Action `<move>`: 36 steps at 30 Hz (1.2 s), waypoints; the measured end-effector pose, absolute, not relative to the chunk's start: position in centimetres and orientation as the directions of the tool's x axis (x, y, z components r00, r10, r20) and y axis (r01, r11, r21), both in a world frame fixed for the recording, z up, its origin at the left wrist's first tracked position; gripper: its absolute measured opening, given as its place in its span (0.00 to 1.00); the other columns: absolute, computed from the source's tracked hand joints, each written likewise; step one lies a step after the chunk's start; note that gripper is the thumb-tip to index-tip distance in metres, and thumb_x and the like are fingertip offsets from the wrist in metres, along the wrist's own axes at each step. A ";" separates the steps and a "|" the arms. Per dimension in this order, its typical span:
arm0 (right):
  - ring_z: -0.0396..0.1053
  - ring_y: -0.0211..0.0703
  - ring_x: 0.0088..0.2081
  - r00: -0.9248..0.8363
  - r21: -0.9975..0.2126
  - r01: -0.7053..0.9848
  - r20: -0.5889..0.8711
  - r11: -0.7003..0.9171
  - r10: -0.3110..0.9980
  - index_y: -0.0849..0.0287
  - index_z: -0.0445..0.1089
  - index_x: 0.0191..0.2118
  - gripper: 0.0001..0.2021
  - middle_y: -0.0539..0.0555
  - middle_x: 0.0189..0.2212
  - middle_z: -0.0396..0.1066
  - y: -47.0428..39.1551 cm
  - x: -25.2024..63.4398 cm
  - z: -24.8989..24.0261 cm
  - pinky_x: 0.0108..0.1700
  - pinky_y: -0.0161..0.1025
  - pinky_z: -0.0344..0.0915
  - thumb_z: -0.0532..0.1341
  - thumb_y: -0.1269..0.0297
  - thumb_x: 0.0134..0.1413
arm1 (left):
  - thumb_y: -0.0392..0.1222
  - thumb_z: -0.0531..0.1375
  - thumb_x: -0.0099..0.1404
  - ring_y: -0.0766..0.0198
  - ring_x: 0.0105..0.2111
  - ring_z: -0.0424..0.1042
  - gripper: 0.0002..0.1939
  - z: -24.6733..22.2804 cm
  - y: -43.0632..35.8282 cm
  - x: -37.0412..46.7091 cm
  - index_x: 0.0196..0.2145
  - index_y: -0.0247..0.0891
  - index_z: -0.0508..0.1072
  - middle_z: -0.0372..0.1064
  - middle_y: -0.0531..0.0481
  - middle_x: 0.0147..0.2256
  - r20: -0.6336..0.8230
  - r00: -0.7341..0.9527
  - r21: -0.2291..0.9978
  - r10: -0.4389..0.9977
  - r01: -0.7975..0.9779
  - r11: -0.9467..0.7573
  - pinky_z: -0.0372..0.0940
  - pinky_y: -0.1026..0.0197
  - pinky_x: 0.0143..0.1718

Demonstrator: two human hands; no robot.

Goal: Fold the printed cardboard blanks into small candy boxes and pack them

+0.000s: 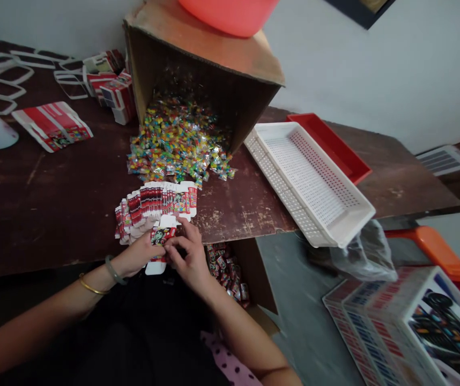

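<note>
We've got the small carton [163,235] at the table [73,220] edge, left hand [138,254] pinching one side, right hand [192,261] thumb and index finger pinching the other, probably to steady it with both ends free. The cardboard box [209,51] lies mouth towards us, presumably so the candy packets [173,142] stay reachable. Our carton's red, greenish picture, white end flaps out; can't tell if it's flat.
</note>
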State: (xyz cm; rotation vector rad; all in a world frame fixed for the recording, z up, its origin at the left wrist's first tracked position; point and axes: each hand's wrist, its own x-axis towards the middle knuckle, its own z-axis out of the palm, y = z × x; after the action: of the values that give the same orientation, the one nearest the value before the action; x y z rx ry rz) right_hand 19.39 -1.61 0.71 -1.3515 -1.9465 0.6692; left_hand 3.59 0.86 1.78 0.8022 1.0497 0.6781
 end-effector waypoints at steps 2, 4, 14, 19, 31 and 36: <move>0.53 0.51 0.64 -0.240 -0.723 0.602 0.240 0.338 0.941 0.55 0.71 0.49 0.13 0.58 0.65 0.53 -1.4 19.7 0.9 0.62 0.51 0.53 0.60 0.60 0.60 | 0.34 0.63 0.48 0.59 0.29 0.73 0.23 2.3 1.4 3.3 0.45 0.38 0.70 0.74 0.55 0.28 -0.435 0.398 0.868 0.808 -0.054 0.494 0.68 0.58 0.33; 0.51 0.52 0.65 -0.252 -0.697 0.627 0.239 0.346 0.938 0.53 0.67 0.56 0.19 0.59 0.65 0.53 -1.1 19.9 1.3 0.63 0.53 0.51 0.61 0.60 0.59 | 0.34 0.62 0.50 0.62 0.25 0.70 0.19 2.5 1.6 3.0 0.42 0.38 0.70 0.71 0.58 0.24 -0.405 0.418 0.895 0.813 0.002 0.445 0.67 0.60 0.30; 0.54 0.47 0.65 -0.527 -0.868 0.434 -0.027 0.242 0.849 0.56 0.76 0.36 0.05 0.54 0.64 0.57 1.4 21.4 2.1 0.64 0.47 0.52 0.68 0.63 0.53 | 0.36 0.62 0.52 0.65 0.19 0.67 0.09 1.5 0.3 3.1 0.32 0.38 0.68 0.68 0.57 0.17 -0.485 0.566 0.840 0.667 0.089 0.535 0.60 0.63 0.23; 0.58 0.45 0.63 -0.701 -0.929 0.302 -0.066 0.212 0.710 0.57 0.77 0.35 0.04 0.54 0.62 0.60 1.6 22.5 2.4 0.63 0.42 0.54 0.68 0.65 0.53 | 0.42 0.66 0.53 0.60 0.27 0.73 0.09 0.8 0.8 2.1 0.31 0.35 0.74 0.76 0.46 0.29 -0.471 0.812 0.731 0.344 0.141 0.668 0.67 0.59 0.30; 0.71 0.36 0.31 -0.208 -0.947 -0.082 -0.287 -0.309 0.935 0.53 0.60 0.49 0.18 0.48 0.35 0.72 -5.0 22.5 0.4 0.33 0.32 0.68 0.64 0.58 0.55 | 0.46 0.63 0.63 0.55 0.39 0.77 0.27 -0.8 -3.8 4.0 0.56 0.41 0.58 0.77 0.47 0.39 -0.303 0.378 0.945 0.875 0.001 0.327 0.69 0.57 0.41; 0.61 0.30 0.22 -0.325 -0.598 -0.506 -0.535 -0.622 0.780 0.59 0.66 0.35 0.15 0.45 0.23 0.65 -7.6 23.3 -1.7 0.23 0.26 0.59 0.67 0.53 0.51 | 0.45 0.59 0.66 0.58 0.36 0.77 0.19 -0.4 -5.3 3.3 0.54 0.42 0.64 0.77 0.50 0.37 -0.283 0.538 0.958 0.794 0.201 0.206 0.69 0.60 0.39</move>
State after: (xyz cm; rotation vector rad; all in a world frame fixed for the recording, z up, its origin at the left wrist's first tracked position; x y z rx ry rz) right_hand 23.31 -7.63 -1.67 -1.0564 -0.4132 2.0145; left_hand 3.28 -5.34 -0.36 1.3342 0.9613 0.5175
